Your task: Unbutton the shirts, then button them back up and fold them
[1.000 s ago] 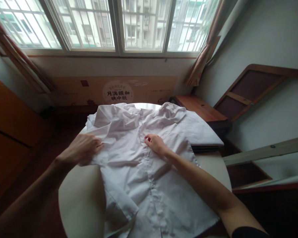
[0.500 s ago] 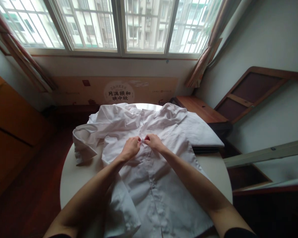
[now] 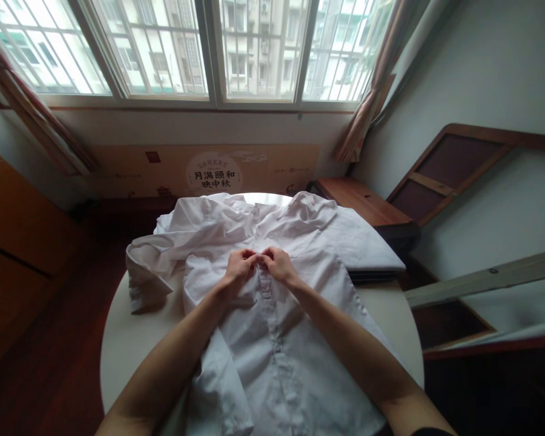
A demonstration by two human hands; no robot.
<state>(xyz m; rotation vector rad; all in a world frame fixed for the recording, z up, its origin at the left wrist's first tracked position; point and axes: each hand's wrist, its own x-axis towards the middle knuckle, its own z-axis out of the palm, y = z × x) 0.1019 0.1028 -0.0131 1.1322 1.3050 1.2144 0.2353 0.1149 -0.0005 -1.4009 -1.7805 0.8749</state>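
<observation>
The white shirt lies spread beneath both hands.

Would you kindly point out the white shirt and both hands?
White shirt (image 3: 272, 324), head view: on its front placket.
Left hand (image 3: 238, 266), head view: on its back.
Right hand (image 3: 278, 264), head view: on its back.

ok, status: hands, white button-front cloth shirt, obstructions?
Left hand, right hand: pinching shirt at placket. Shirt spread on round cream table. Nothing blocking hands; flat white fabric at right.
</observation>
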